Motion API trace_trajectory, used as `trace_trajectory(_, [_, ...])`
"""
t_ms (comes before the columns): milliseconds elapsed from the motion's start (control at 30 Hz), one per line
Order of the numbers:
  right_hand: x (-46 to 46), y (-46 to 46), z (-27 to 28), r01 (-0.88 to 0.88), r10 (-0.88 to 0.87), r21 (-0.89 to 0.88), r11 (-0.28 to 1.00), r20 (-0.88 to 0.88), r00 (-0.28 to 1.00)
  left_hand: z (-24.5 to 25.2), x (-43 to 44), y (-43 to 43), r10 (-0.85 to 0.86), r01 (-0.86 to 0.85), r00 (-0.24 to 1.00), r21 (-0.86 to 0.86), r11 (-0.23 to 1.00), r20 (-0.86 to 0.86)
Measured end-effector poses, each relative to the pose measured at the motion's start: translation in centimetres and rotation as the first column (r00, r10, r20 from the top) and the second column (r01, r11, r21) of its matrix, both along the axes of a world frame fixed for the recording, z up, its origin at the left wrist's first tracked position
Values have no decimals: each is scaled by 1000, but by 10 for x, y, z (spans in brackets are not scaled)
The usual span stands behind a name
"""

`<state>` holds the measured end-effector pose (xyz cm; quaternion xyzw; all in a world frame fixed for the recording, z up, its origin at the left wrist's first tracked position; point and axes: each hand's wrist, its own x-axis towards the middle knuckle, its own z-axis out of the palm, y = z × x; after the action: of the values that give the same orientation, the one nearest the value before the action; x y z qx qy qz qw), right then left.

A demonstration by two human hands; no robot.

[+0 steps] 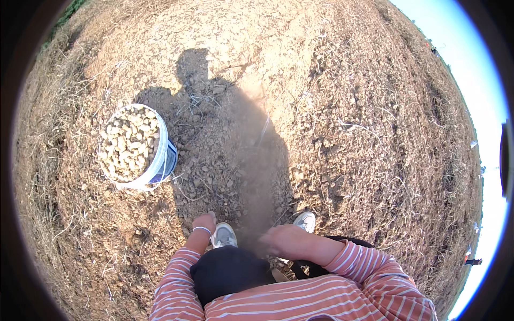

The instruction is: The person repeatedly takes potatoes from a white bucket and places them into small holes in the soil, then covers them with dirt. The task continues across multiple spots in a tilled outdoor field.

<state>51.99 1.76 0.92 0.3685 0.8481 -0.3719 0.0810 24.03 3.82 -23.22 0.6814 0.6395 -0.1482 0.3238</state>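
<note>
My left hand (204,223), with a pale bracelet (202,229) at the wrist, hangs low beside my left shoe (224,236). Its fingers seem curled, but their tips are hidden. My right hand (286,241) is blurred between the shoes, close to my right shoe (305,221); whether it holds anything cannot be made out. Brown dust (257,192) rises from the soil near it. Ahead and to the left, a white bucket (162,154) with a blue printed side stands heaped with what look like unshelled peanuts (130,140).
Loose, cloddy soil (209,168) with dry stalks (357,126) spreads around me. My shadow (241,120) falls ahead, reaching the bucket's right side. A dark strap (303,269) shows beside my right leg. Small distant figures (473,261) stand at the field's right edge.
</note>
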Motion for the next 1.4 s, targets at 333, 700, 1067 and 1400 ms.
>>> trace_trajectory(333, [-29,4,21,-6,2,96,995,44,999,-92,-100,-62,-56,-76,902,285,956,429])
trace_trajectory(700, [74,-94,90,434,-436,503,747,-120,892,86,-88,-113,651,-717,-86,-501,485,754])
trace_trajectory(1067, [86,-109,76,632,-626,505,588,-210,751,110,-49,-105,595,-602,-335,-652,462,731])
trace_trajectory(1400, [81,-108,69,597,-598,551,583,-206,774,89,-79,-135,601,-390,-511,-789,474,614])
